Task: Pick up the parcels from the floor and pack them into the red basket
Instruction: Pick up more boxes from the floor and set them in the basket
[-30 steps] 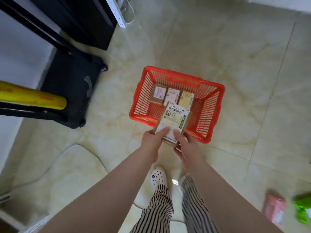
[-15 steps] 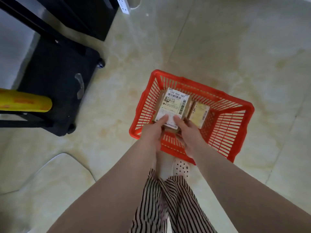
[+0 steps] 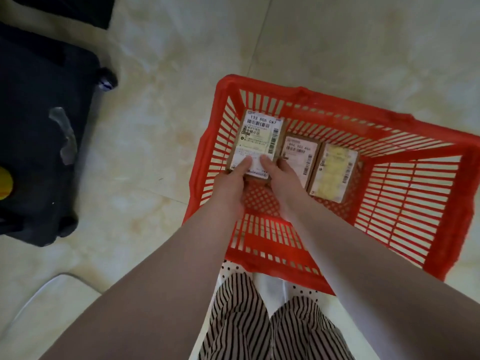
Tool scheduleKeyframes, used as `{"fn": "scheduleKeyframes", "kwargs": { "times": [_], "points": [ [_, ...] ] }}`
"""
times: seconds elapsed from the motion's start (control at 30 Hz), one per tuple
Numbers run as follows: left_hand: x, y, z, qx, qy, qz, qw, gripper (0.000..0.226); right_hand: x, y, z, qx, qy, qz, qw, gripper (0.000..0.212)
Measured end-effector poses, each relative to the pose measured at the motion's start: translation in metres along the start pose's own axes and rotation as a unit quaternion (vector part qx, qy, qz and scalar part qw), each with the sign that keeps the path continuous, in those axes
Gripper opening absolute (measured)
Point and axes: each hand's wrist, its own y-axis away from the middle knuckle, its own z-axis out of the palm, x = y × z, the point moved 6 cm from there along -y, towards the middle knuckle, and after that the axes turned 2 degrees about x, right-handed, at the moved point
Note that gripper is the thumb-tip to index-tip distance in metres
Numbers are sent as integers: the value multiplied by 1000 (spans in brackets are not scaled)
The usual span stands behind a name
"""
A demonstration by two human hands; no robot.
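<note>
The red basket [image 3: 405, 258] stands on the tiled floor just in front of my feet. Both hands reach inside it and hold one brown parcel [image 3: 259, 137] with a white shipping label, low in the basket's far left corner. My left hand [image 3: 231, 181] grips its near left edge with the thumb on the label. My right hand [image 3: 281, 179] grips the near right edge. Two more parcels lie flat beside it: a white-labelled one [image 3: 300, 157] and a yellow-labelled one [image 3: 333, 172]. Whatever lies under the held parcel is hidden.
A black wheeled case [image 3: 39, 136] lies on the floor to the left, with a yellow roll end [image 3: 5, 184] at the frame's left edge. Pale marble tiles [image 3: 161, 141] surround the basket. My striped trousers and white dotted shoes [image 3: 231, 271] touch the basket's near wall.
Both hands have carried the labelled parcel from above the basket's near rim forward and down into its far left corner. The view has closed in on the basket.
</note>
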Motion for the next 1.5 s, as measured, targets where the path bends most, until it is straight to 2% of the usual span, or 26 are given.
{"fn": "scheduleKeyframes", "kwargs": {
  "times": [0.13, 0.37, 0.67, 0.9, 1.1, 1.17, 1.27, 1.4, 1.5],
  "points": [
    [-8, -14, -2, 23, -14, 18, 999, 39, 7, -8, 1, 16, 28, -27, 999, 44],
    [-9, -12, 12, -25, 4, 32, 999, 46, -6, -1, 2, 48, 109, -112, 987, 38],
    [-10, -10, 15, -36, -17, 33, 999, 43, -8, 0, 3, 36, 165, -129, 977, 40],
    [-12, -5, 7, 20, -102, 19, 994, 44, -8, 4, -5, 52, 172, -104, 978, 45],
    [-10, 23, -7, 63, -145, -21, 987, 26, -16, 39, -22, 49, 173, -15, 984, 67],
    [-9, 40, -10, 68, -146, -28, 986, 25, -24, 62, -31, 46, 155, -1, 987, 62],
    [-9, 82, -12, 66, -127, -40, 989, 24, -32, 108, -49, 38, 67, 27, 997, 48],
    [-5, 159, 2, 17, -88, -20, 996, 21, -44, 174, -91, 44, -37, 28, 998, 33],
    [-2, 228, 23, -55, -120, 21, 991, 13, -52, 233, -132, 74, -105, 23, 991, 30]
  ]
}}
